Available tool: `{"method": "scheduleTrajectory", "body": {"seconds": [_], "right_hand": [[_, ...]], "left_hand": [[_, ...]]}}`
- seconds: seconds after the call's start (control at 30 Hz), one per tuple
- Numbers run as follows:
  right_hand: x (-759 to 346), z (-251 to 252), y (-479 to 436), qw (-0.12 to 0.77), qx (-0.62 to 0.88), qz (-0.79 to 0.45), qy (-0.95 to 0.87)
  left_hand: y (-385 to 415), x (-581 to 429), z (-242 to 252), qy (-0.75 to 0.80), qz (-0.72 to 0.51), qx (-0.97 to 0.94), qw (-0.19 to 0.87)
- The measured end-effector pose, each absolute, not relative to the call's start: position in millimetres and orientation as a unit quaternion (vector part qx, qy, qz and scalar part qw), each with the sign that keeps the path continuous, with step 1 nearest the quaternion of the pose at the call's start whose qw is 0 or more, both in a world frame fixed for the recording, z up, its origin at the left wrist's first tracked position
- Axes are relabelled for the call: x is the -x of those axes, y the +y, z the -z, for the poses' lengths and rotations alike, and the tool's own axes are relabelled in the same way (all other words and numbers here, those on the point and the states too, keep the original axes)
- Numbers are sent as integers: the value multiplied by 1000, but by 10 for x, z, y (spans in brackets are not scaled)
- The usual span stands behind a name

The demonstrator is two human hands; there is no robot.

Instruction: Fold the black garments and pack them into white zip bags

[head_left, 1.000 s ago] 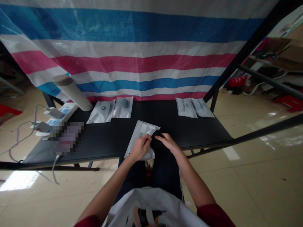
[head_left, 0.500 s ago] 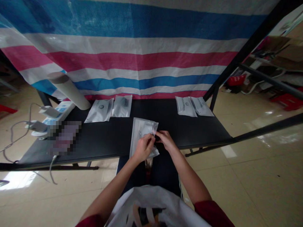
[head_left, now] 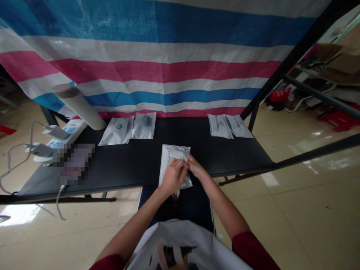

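A white plastic pouch (head_left: 168, 159) with dark lettering lies at the front edge of the black table, its near end reaching over my lap. My left hand (head_left: 174, 174) rests across it, thumb and fingers pinching its right-hand edge. Against that same edge is my right hand (head_left: 194, 167), its fingers tucked behind or into the pouch and hidden from sight. Whether they grip anything cannot be seen.
Two filled pouches (head_left: 117, 131) lie at the back left and two more (head_left: 219, 126) at the back right of the table (head_left: 135, 161). On the left are a tilted white bottle (head_left: 81, 108), a power strip (head_left: 74, 129) with chargers, and a blurred phone (head_left: 75, 161). Striped sheeting (head_left: 168, 71) hangs behind.
The pouch has shifted slightly right and turned more upright. My right hand's fingers, partly visible before, have gone behind or into its right edge. My left hand has moved slightly right.
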State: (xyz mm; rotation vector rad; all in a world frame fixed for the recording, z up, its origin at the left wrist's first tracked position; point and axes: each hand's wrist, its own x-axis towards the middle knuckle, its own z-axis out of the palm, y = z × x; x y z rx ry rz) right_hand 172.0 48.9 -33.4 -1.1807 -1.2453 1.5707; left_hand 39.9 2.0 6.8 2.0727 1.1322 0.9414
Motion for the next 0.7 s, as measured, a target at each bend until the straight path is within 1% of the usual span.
{"method": "scheduleTrajectory", "body": {"seconds": [0.1,0.17,0.3,0.37,0.43,0.53,0.6,0.7], "right_hand": [[-1781,283,512,374,472,-626,-496],[-1868,237,523,381,473,-631,-483],[-2100,157,524,466,479,-612,-423],[-2209,156,500,492,497,-589,-405],[-2289,194,448,473,524,-574,-416],[-2344,298,326,381,539,-590,-466],[-2342,369,245,335,527,-609,-488],[-2311,432,175,328,508,-623,-497]], "left_hand": [[22,-383,-34,458,-346,-784,238],[20,-340,9,467,-321,-796,213],[23,-221,142,430,-229,-856,174],[39,-178,196,416,-187,-876,154],[66,-161,214,422,-165,-882,132],[103,-177,182,451,-175,-870,93],[109,-200,151,449,-194,-869,74],[86,-234,140,407,-214,-885,72]]}}
